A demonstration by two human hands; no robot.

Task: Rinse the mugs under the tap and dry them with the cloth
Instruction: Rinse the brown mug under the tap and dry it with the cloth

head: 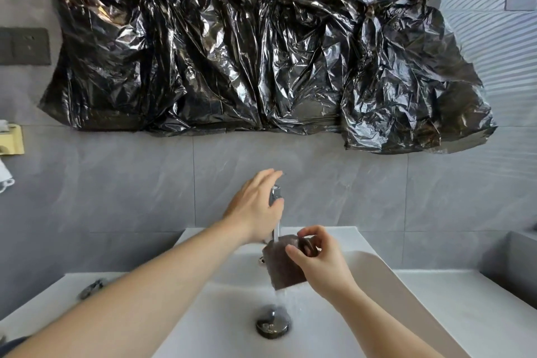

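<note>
Early days here: right hand [322, 263] grips a dark mug [286, 266] under the running tap [275, 212] over the sink [386, 279], left hand [255, 206] rests on the tap, fingers relaxed. Drying isn't started, and no cloth or other mugs are in view.

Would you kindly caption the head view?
Right hand holds a brown mug under the running tap; left hand on it.

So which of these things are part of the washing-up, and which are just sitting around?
Part of the job:
- mug, held by the right hand under running water
- tap, with the left hand on it
- sink
- drain

Just there:
- black plastic sheet on the wall
- wall socket
- yellow holder
</note>
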